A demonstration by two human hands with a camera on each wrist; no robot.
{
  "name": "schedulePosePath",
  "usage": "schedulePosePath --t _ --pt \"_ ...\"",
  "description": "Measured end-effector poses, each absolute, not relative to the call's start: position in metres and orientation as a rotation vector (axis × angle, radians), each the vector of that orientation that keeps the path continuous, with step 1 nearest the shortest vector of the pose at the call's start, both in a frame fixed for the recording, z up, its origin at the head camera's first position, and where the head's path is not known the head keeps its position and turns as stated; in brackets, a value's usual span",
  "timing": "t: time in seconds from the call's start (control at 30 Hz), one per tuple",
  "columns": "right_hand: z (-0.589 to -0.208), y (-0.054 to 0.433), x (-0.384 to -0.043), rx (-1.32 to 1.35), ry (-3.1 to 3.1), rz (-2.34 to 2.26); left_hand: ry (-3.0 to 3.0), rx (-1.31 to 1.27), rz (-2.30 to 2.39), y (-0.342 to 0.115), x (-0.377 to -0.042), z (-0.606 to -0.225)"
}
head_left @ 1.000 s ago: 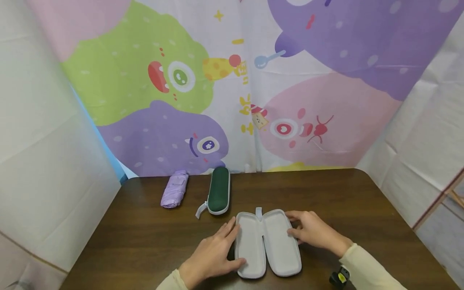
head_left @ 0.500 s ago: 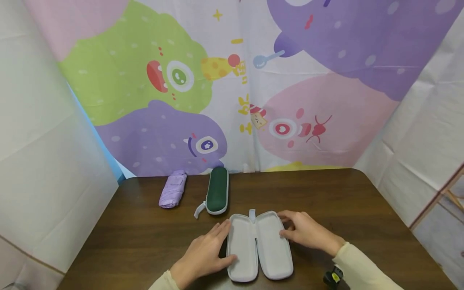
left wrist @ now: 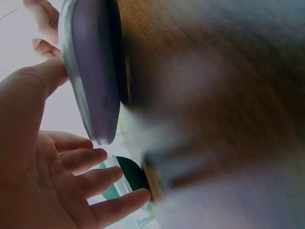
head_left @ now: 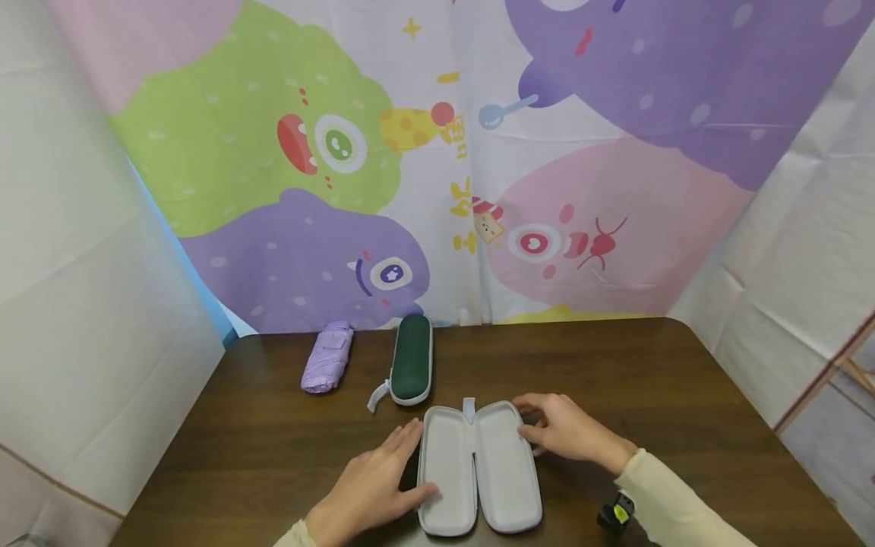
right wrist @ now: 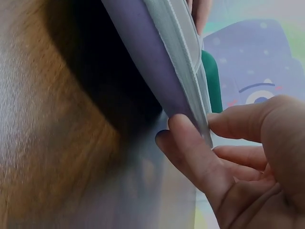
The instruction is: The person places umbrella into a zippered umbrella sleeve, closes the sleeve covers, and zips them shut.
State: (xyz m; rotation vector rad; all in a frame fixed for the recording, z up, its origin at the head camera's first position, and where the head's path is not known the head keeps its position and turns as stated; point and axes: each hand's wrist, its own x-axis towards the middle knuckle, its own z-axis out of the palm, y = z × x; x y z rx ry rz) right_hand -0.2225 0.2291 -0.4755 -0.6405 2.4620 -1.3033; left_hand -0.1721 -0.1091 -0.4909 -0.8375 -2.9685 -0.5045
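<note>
An unfolded zip case (head_left: 447, 471) lies on the table with its pale grey lining up; its outer shell looks purple in the wrist views. My left hand (head_left: 372, 479) is along its left side, fingers straight and the thumb resting on the rim. In the left wrist view, those fingers (left wrist: 102, 179) spread out beyond the shell. On the other side, my right hand (head_left: 570, 429) pinches the upper right edge. The right wrist view shows the thumb (right wrist: 238, 123) on the zip side and a fingertip against the purple shell.
Behind the unfolded case lies a closed dark green zip case (head_left: 412, 361) with a pale strap. Left of it is a folded lilac umbrella (head_left: 328, 357). A cartoon-printed cloth (head_left: 451, 289) hangs at the far edge of the brown table (head_left: 260, 441).
Both hands and the unfolded case have slid left and slightly toward me. The green case and the umbrella have stayed put.
</note>
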Motion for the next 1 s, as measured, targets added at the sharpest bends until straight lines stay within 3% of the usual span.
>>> schedulePosePath --t 1.0 --pt "-0.479 0.216 -0.218 -0.591 2.488 -1.347 -2.745 -0.606 -0.491 -0.150 -0.197 -0.464"
